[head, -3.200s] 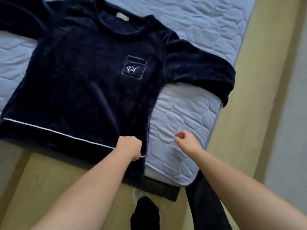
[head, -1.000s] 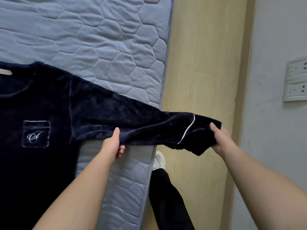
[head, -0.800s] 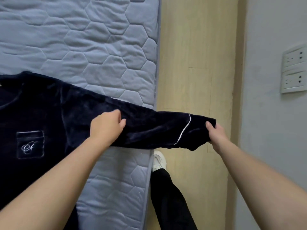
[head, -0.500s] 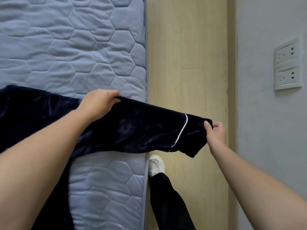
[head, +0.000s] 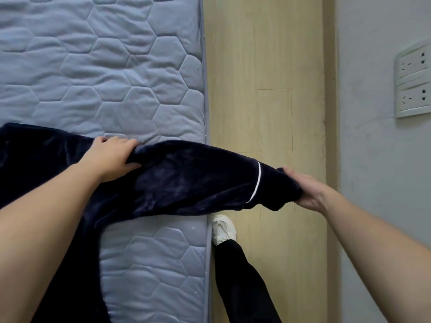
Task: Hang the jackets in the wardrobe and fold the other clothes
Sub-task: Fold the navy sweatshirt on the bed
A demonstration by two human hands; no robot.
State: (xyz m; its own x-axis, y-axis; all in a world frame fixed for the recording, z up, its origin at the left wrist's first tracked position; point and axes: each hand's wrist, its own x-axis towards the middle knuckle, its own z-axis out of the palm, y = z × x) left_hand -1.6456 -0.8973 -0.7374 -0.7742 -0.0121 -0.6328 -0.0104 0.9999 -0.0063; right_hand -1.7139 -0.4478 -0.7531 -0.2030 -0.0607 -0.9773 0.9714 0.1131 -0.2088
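Note:
A dark navy velvet top (head: 182, 183) lies on the blue quilted mattress (head: 112, 73), its body running off the left edge of view. One sleeve with a white piping stripe stretches right, past the mattress edge. My left hand (head: 112, 157) grips the sleeve's upper edge near the shoulder. My right hand (head: 307, 190) holds the cuff end over the floor, fingers curled round the fabric.
The mattress edge runs top to bottom at the middle. A strip of pale wood floor (head: 268, 89) lies between it and a grey wall (head: 377, 159) with two white sockets (head: 412, 80). My leg in black trousers and a white shoe (head: 222, 228) stands beside the mattress.
The hands went from the top's hem to its right sleeve and stretched it out. In the last second my left hand moved up over the sleeve's top edge; the right kept the cuff.

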